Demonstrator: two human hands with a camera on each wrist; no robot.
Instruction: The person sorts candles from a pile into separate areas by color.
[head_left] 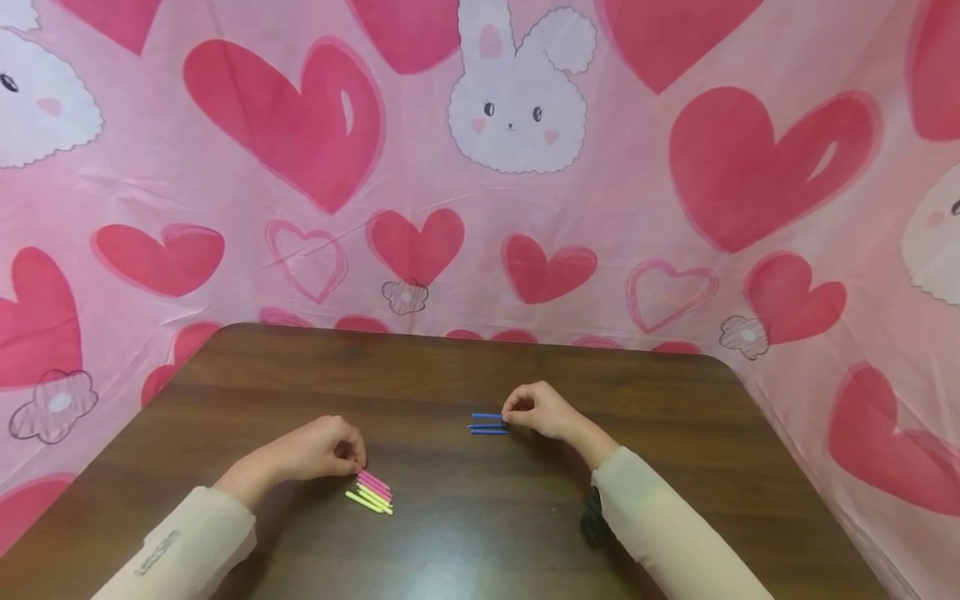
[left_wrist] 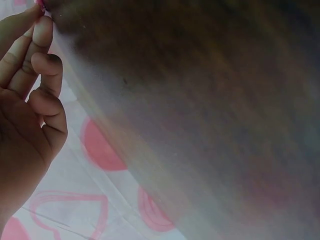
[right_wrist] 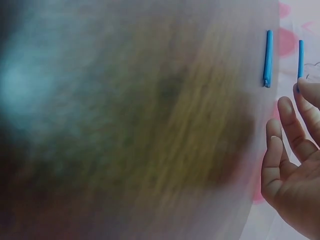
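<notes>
My left hand [head_left: 322, 448] is at the left of the table, thumb and forefinger pinching the end of a pink stick [head_left: 375, 481]. More pink sticks and several yellow sticks [head_left: 365, 502] lie side by side just below those fingertips. In the left wrist view only a bit of pink shows at the tips. Farther back, right of centre, my right hand [head_left: 546, 410] pinches the right end of a thin blue stick [right_wrist: 300, 59]. Other blue sticks [right_wrist: 268, 57] lie nearly parallel beside it, in front of the fingers.
Both groups are on a dark brown wooden table [head_left: 450, 542] with rounded far corners. A pink cloth [head_left: 420, 183] printed with hearts and rabbits hangs behind it and along both sides. Something black [head_left: 595, 518] shows under the right sleeve's cuff.
</notes>
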